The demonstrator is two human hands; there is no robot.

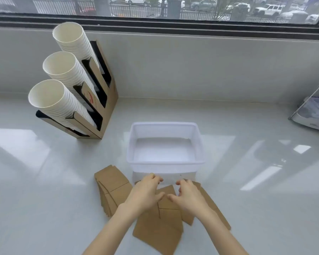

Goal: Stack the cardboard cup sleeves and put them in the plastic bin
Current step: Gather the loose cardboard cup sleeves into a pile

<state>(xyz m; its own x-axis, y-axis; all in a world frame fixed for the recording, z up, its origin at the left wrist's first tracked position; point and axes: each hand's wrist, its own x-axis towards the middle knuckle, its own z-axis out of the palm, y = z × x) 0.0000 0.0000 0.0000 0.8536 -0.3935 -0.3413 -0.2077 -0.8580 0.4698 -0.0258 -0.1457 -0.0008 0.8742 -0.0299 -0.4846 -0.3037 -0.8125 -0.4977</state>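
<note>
Several flat brown cardboard cup sleeves (160,229) lie loose and overlapping on the white counter, just in front of a translucent plastic bin (198,142) that holds nothing. A fanned pile of more sleeves (110,184) lies to the left of them. My left hand (145,194) and my right hand (190,196) rest palm down on the loose sleeves, fingers curled and spread, thumbs nearly touching. Neither hand has a sleeve lifted off the counter.
A cardboard holder (107,100) with three slanted stacks of white paper cups (63,102) stands at the back left. A clear plastic-wrapped item (313,111) sits at the right edge. A window ledge and wall run along the back.
</note>
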